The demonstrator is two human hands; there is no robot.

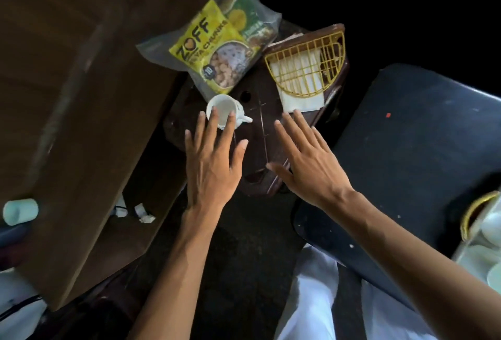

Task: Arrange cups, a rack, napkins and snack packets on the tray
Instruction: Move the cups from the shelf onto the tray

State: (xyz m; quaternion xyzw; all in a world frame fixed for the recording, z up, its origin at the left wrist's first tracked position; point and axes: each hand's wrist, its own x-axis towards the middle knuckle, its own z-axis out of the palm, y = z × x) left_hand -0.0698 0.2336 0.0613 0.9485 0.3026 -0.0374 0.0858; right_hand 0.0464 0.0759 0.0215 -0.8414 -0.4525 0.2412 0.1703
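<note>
One cup (222, 112), one rack (306, 68) (two packets (211, 49))

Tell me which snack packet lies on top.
The yellow ZOFF soya chunks packet lies on top; the green packet sits beneath and behind it, partly covered, both inside a clear bag.

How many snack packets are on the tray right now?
2: a yellow packet and a green packet partly under it, both inside a clear bag at the tray's far end. More may be hidden.
</note>
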